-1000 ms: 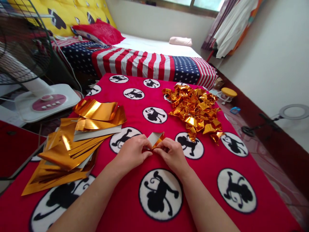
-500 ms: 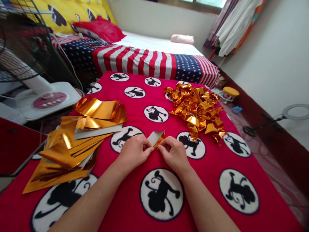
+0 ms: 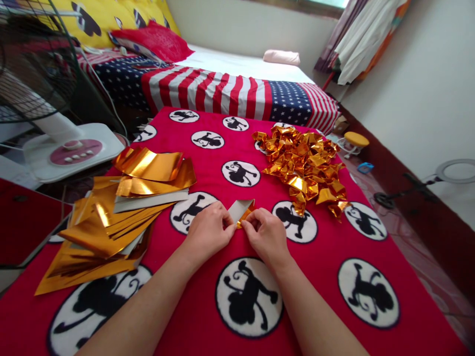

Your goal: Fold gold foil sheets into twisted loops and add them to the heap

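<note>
Between my two hands, at the middle of the red cloth, is a partly folded sheet of gold foil paper [image 3: 240,210], its pale grey back facing up and a gold fold along the near right side. My left hand [image 3: 211,225] pinches its near left edge between thumb and fingers. On the right, my right hand [image 3: 267,235] pinches the gold folded part, its fingers curled. The fingertips of both hands nearly meet at the near corner. A loose stack of flat gold foil sheets [image 3: 107,217] lies to the left. Right of my hands is a heap of folded gold foil pieces [image 3: 304,165].
The table wears a red cloth [image 3: 315,296] with black monkey prints in white circles. A white fan [image 3: 70,148] stands at the left edge. Behind is a bed [image 3: 208,91] with a flag-patterned cover. A yellow stool [image 3: 356,139] and a ring light [image 3: 456,170] are on the right.
Both hands keep their pinch on the foil paper at almost the same place, with only slight finger movement. The whole view has shifted very slightly.
</note>
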`<control>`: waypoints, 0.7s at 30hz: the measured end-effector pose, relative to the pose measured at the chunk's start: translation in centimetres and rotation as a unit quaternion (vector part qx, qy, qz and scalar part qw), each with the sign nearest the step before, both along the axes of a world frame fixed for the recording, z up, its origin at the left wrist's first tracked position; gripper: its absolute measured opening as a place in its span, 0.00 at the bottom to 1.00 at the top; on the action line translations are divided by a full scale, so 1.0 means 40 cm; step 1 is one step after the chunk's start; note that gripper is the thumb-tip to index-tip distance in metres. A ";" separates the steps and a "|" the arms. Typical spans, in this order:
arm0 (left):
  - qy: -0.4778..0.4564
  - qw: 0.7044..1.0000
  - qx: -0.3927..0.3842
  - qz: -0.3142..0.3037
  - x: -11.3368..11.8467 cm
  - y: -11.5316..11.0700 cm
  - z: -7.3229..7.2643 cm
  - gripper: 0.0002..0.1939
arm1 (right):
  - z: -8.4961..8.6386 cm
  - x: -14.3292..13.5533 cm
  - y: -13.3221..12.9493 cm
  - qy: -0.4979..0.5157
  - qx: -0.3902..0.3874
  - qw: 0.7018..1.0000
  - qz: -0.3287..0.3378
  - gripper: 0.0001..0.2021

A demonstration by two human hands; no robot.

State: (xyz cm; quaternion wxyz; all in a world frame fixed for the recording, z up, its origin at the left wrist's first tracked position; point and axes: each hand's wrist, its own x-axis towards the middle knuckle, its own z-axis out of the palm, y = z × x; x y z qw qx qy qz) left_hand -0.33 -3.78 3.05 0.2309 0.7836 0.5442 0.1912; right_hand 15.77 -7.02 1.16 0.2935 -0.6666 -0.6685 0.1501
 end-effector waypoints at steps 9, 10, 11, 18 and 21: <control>0.038 0.999 -0.006 0.021 0.014 -0.006 -0.002 0.09 | 0.003 -0.011 -0.002 -0.040 0.000 0.999 -0.019 0.07; 0.041 0.999 -0.007 0.023 0.016 -0.006 -0.002 0.09 | 0.003 -0.012 -0.002 -0.043 -0.001 0.999 -0.020 0.07; 0.043 0.999 -0.007 0.024 0.017 -0.006 -0.002 0.09 | 0.004 -0.013 -0.002 -0.044 -0.002 0.999 -0.020 0.07; 0.001 1.000 -0.008 0.002 0.008 -0.002 -0.004 0.07 | -0.001 -0.014 -0.005 -0.043 0.003 0.999 -0.022 0.07; -0.007 1.000 -0.012 0.005 0.006 0.001 -0.008 0.09 | -0.006 -0.014 -0.003 -0.054 0.019 0.998 -0.019 0.07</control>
